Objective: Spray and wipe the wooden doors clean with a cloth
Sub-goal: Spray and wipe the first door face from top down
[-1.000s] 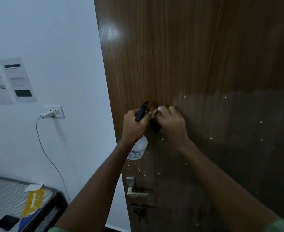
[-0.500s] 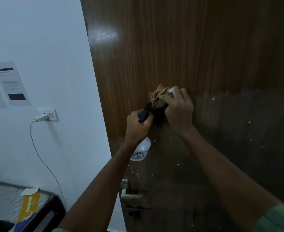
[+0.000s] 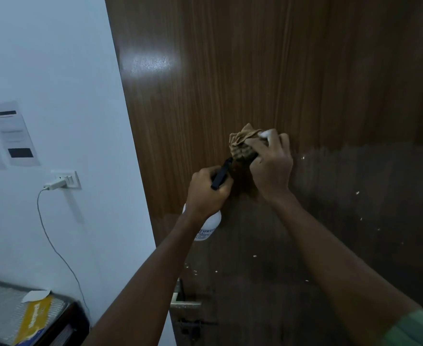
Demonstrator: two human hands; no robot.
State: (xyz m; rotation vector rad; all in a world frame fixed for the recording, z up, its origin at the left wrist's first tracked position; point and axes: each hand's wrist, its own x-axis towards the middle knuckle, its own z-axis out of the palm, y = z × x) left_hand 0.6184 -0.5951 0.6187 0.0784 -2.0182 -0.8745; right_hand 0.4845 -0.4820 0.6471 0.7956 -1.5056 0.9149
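The cloth (image 3: 242,146), bunched in the right hand (image 3: 271,168), has been carried up the door (image 3: 230,83) to the edge of the wet patch. The bottle (image 3: 209,227) stays gripped by the left hand (image 3: 206,193). Wiping probably resumes higher up.

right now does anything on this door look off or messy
Yes. Small pale flecks dot the lower half of the wooden door, which looks dull and dark below a ragged line, unlike the glossy upper wood. Whether that is wetness or wear, I cannot tell.
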